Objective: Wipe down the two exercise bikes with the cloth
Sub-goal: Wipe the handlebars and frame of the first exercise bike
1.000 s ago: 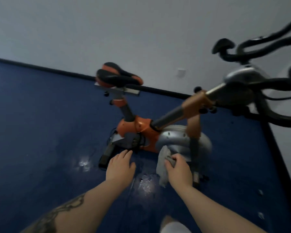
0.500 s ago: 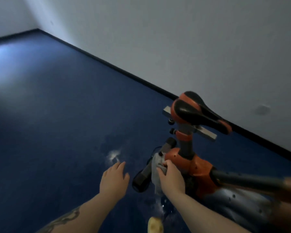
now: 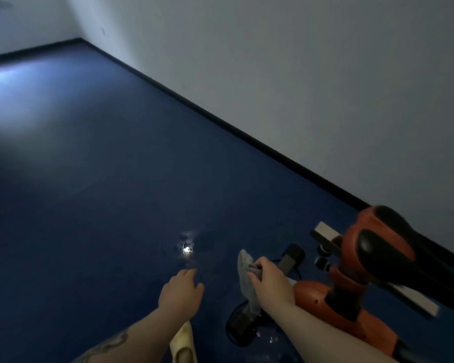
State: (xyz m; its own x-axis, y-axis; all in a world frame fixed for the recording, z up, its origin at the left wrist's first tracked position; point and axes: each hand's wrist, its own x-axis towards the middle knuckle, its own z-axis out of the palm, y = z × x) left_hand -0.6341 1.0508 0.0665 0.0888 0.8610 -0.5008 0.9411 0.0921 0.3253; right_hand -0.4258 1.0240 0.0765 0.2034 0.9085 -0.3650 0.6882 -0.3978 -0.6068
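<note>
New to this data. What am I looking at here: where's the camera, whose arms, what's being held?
There is no robot. One wide-angle camera sits on a person's head and looks forward and down, so the two bare forearms coming in from the bottom edge are the wearer's own. The right hand grips a grey cloth that hangs down from its fingers. The left hand holds nothing, fingers relaxed. At the right is an orange and black exercise bike: its saddle is nearest the camera, and its black base bar rests on the blue floor. A white wall stands behind.
</note>
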